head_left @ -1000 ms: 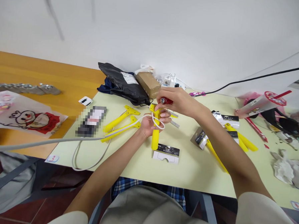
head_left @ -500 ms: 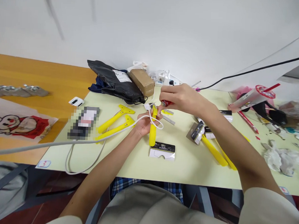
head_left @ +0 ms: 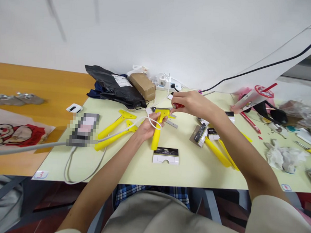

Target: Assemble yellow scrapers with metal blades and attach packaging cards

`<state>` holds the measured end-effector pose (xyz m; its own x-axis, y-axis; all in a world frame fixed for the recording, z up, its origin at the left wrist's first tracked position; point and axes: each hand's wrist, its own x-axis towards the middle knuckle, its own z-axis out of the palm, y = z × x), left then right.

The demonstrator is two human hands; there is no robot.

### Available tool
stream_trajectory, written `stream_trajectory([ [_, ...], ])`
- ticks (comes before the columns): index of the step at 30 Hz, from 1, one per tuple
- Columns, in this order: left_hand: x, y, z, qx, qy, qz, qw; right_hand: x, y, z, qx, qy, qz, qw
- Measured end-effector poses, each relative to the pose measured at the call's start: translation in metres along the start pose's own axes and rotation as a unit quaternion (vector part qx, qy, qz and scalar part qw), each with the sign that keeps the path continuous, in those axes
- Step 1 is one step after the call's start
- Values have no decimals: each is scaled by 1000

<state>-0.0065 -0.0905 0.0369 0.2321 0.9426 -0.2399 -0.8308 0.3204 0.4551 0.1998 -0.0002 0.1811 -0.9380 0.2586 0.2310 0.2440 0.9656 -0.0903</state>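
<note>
My left hand (head_left: 145, 130) is closed around a yellow scraper (head_left: 156, 139) by its head, with the handle hanging down toward me. A loop of white cable passes in front of it. My right hand (head_left: 190, 101) grips a red-handled screwdriver (head_left: 177, 106), its lower end at the right side of the scraper's head. Whether its tip touches a screw is too small to tell. Behind the scraper head lies a grey metal strip (head_left: 172, 123). On the table below is a black-and-white blade card (head_left: 166, 156).
Two yellow scrapers (head_left: 109, 128) lie to the left, near a partly blurred phone-like object (head_left: 84, 128). More scrapers with cards (head_left: 217, 152) lie under my right forearm. A black bag (head_left: 115, 86), cardboard box (head_left: 143, 85) and power strip (head_left: 167, 83) stand along the wall. A cup (head_left: 252, 99) leans at right.
The scraper has turned so its T-shaped head now faces me more. My right hand has shifted slightly right and down with the screwdriver. The whole view has moved a little.
</note>
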Motion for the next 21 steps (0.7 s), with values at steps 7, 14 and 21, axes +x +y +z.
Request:
stream_trajectory([
  [7, 4, -7, -2, 71, -42, 74, 994, -12, 3, 12, 36, -20, 59, 997],
  [14, 2, -5, 7, 86, -20, 132, 987, -13, -3, 17, 36, -17, 72, 997],
  [21, -4, 2, 18, 116, -12, 153, 981, -12, -12, 8, 20, 22, 70, 997],
])
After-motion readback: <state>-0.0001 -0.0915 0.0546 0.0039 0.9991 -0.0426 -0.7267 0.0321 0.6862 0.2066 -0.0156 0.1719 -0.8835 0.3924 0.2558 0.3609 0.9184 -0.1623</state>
